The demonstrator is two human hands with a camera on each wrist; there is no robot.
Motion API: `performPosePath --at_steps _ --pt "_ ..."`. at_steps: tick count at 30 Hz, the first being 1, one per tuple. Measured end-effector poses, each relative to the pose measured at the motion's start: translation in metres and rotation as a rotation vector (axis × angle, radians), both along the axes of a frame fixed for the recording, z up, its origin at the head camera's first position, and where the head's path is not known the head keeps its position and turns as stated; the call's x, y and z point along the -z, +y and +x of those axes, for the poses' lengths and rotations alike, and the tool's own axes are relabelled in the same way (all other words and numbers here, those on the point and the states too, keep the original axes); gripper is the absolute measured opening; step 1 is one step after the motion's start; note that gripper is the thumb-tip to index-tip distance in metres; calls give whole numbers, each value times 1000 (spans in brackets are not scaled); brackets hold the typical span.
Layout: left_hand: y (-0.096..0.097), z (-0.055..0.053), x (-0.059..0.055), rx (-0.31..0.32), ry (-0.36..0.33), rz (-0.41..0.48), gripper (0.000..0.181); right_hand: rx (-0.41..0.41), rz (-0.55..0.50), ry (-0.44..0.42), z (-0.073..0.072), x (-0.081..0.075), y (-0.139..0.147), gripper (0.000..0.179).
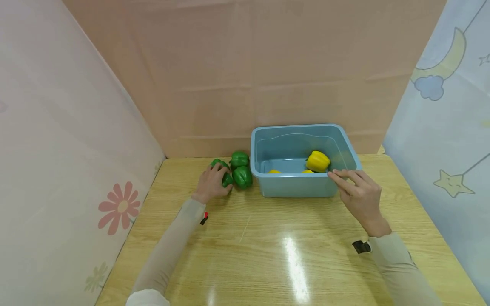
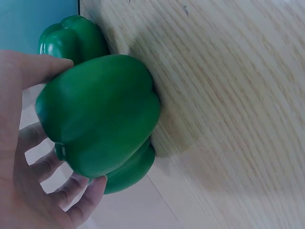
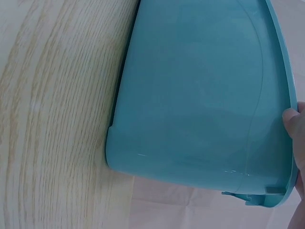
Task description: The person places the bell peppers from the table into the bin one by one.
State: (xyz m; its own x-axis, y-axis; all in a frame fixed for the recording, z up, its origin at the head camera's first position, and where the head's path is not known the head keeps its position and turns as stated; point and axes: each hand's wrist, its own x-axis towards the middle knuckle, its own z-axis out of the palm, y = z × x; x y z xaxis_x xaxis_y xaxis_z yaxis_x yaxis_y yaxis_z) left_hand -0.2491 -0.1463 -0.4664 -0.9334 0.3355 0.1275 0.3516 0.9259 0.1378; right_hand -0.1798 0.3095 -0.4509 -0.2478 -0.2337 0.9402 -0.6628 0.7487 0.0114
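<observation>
My left hand [image 1: 209, 183] grips a green bell pepper [image 2: 102, 114], thumb on one side and fingers curled round the other. In the head view this hand partly covers it. Close beside it are more green bell peppers, one behind [image 1: 239, 160] and one in front [image 1: 242, 177], both next to the blue plastic bin [image 1: 298, 188]. Another green pepper [image 1: 219, 162] shows just past my fingers. My right hand [image 1: 360, 195] pinches the bin's front rim near its right corner. Inside the bin lies a yellow bell pepper [image 1: 317, 161]; two other yellow pieces are mostly hidden by the front wall.
The bin stands on a wooden table [image 1: 249, 242], close to a brown cloth backdrop [image 1: 214, 85]. Patterned cloth walls rise at the left [image 1: 76, 127] and right [image 1: 451, 127] sides. A dark strap with a red bit [image 1: 204, 218] hangs at my left wrist.
</observation>
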Motion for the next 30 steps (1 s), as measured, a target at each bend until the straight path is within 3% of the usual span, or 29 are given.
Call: performPosePath --at_steps 8,15,23,30 --pt "5 2 2 6 -68 -113 57 6 10 4 0 1 1 46" --pt "6 3 8 5 -168 -58 64 0 -1 -7 0 1 1 27" --pt "5 0 10 29 -175 -35 69 3 7 -12 -1 1 2 24" --pt "7 0 10 72 -169 -65 51 12 16 -14 -1 3 4 31"
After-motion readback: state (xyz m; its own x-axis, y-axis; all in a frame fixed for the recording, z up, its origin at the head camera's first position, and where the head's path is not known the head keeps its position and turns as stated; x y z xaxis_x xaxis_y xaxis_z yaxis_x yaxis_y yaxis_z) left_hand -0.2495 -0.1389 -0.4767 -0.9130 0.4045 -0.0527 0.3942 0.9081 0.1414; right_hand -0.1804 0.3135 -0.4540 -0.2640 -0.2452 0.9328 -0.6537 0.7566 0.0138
